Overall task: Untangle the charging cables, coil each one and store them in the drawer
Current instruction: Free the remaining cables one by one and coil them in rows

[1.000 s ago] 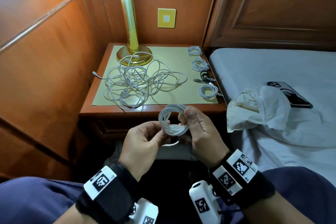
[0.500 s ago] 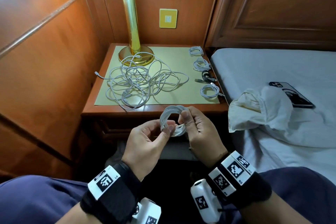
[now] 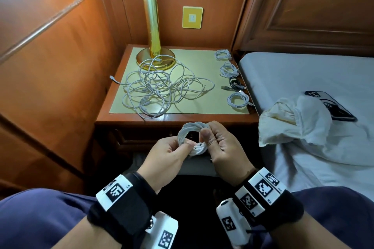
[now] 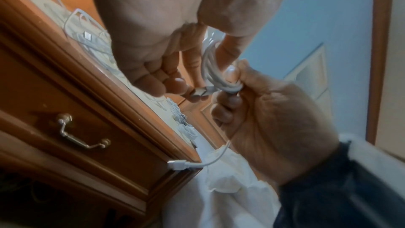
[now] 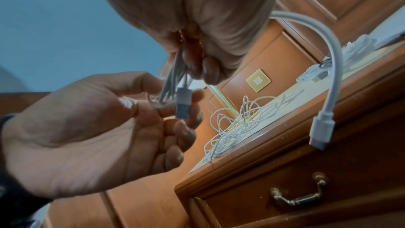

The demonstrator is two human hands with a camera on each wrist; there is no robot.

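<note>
Change: over the last second the white coil (image 3: 192, 137) has stayed in front of the nightstand edge while our left thumb slid up onto its lower rim; the dangling tail seen earlier under the coil now looks tucked shorter (the head view hides most of it).
Meaning: we judge this cable is nearly finished, with only the end left to secure before it joins the others.
Left hand (image 3: 170, 153): palm turned up, thumb and forefinger pinching the coil's lower left side; the other fingers curl loosely beneath, holding nothing.
Right hand (image 3: 220, 145): closed on the coil's right side, thumb (image 4: 232, 72) pressing the strands against the forefinger.
USB plug (image 5: 183, 103): hanging at the bottom of the coil, between the two hands, just beside the left fingertips.
Second plug (image 5: 322, 131): on a short free tail that arcs out from the right hand and hangs in front of the drawer.
Coil position: held in the air, apart from the nightstand (image 3: 174, 119), just above its front edge.
Tangled cables (image 3: 164, 89): still heaped on the yellow mat, one strand lying on the lamp base (image 3: 155, 59).
Finished coils (image 3: 232, 79): four in a row along the mat's right edge (one black).
Drawer (image 4: 83, 134): shut, brass handle untouched; nothing stored yet, as far as we can see.
</note>
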